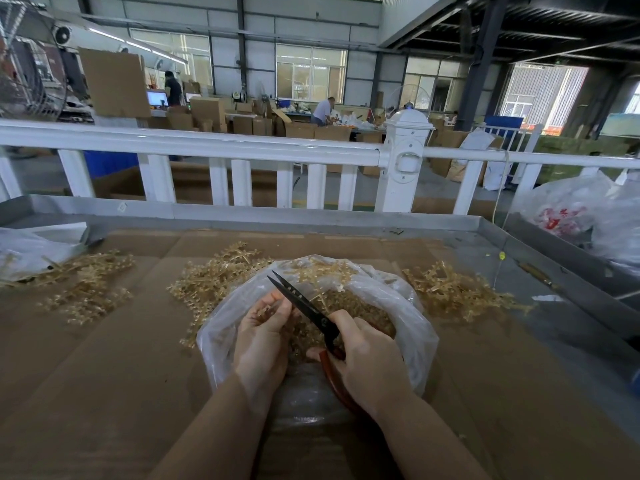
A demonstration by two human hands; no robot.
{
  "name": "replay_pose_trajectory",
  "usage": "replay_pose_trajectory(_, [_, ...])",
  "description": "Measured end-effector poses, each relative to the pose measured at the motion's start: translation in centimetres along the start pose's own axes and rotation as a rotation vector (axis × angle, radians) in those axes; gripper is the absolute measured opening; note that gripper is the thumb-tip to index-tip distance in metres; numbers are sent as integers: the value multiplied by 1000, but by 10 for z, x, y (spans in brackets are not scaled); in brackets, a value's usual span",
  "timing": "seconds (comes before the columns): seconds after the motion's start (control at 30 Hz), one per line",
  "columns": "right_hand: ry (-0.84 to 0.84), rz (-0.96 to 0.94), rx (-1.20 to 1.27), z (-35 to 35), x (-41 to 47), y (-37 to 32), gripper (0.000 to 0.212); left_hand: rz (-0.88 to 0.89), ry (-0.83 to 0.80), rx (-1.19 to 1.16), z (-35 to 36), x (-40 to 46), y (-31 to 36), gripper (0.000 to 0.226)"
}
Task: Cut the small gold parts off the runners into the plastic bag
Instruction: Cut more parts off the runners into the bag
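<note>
A: Where's everything?

B: The left hand [262, 336] pinches a gold runner [266, 311] over the plastic bag [414, 327]. The right hand [369, 362] grips the scissors [304, 306], blades slightly parted beside the left fingertips.

A: Risks?

B: Those fingertips sit close to the blades, so a nick seems possible. Parts could also spring past the bag's rim.

A: Anything unclear?

B: The runner's mostly hidden in the palm, and the lower handle loop behind the right hand
</note>
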State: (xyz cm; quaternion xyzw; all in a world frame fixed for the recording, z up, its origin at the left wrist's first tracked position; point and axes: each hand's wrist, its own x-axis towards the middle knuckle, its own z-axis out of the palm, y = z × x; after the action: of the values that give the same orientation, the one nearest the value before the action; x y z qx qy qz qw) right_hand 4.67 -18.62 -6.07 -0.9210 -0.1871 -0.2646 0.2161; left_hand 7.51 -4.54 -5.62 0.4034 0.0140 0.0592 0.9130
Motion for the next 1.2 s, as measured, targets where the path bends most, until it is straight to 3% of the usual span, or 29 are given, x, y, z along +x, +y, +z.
replay_pose_trajectory(0.47, [-152,104,158,-15,23,0,37,-95,52,37,16,8,13,15])
replay_pose_trajectory(0.9, [-179,211,175,-23,21,4,29,-58,137,420,21,16,11,4])
replay_pose_trajectory(1.03, [-155,236,154,-20,18,4,30,-184,99,276,21,19,14,8])
replay_pose_trajectory(1.1, [-149,258,161,-20,18,3,28,-263,45,209,18,19,16,21])
replay_pose_trajectory(1.2, [-151,278,168,-21,17,2,27,-269,19,170,12,17,17,30])
